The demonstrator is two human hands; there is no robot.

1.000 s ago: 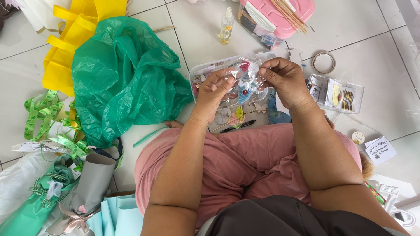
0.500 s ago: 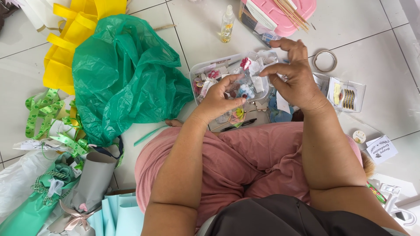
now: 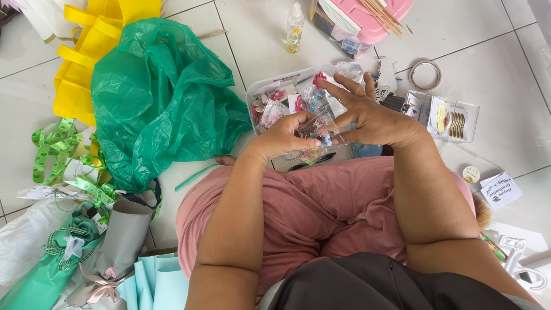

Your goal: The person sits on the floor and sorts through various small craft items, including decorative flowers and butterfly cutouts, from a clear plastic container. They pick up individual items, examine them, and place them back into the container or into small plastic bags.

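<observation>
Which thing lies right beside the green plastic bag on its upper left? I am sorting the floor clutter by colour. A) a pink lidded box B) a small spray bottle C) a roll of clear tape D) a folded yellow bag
D: the folded yellow bag lies against the upper-left edge of the green plastic bag, partly tucked under it, while the other things sit farther right.

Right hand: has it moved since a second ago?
Yes. The right hand shifted left, toward the green plastic bag, closer to the left hand, fingers now spread.
</observation>
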